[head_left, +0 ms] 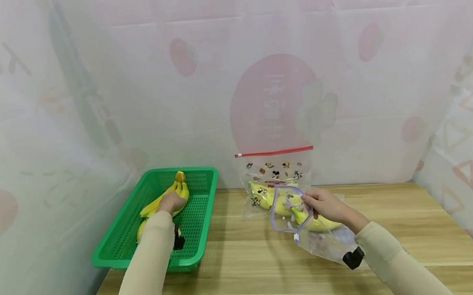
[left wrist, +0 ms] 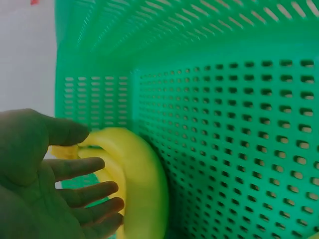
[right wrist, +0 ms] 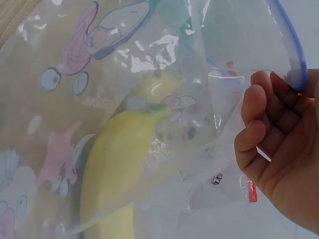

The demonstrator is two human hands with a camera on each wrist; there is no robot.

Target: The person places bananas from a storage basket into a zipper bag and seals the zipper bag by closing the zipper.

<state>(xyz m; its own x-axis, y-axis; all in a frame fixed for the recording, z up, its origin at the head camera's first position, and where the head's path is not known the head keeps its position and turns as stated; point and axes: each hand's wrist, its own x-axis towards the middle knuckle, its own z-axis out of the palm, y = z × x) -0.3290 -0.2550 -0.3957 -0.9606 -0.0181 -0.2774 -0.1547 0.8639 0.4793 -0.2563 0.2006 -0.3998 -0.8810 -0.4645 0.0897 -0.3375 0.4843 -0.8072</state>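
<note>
My left hand (head_left: 170,203) reaches into a green plastic basket (head_left: 211,189) at the left. In the left wrist view its fingers (left wrist: 92,194) are extended and spread beside a bunch of yellow bananas (left wrist: 149,189), with the thumb near the stem end. Over the table, my right hand (head_left: 329,204) pinches the purple zip edge of a clear printed zip bag (head_left: 324,247), whose mouth gapes. A yellow banana (right wrist: 114,159) with a greenish stem lies inside that bag. More yellow fruit (head_left: 140,230) shows in the basket, partly hidden by my left sleeve.
Behind the purple-edged bag, another clear zip bag with a red zip strip (head_left: 274,152) stands against the back curtain, with bananas (head_left: 262,200) in it. The wood-grain table (head_left: 252,282) has printed white curtains (head_left: 148,104) at the back and both sides.
</note>
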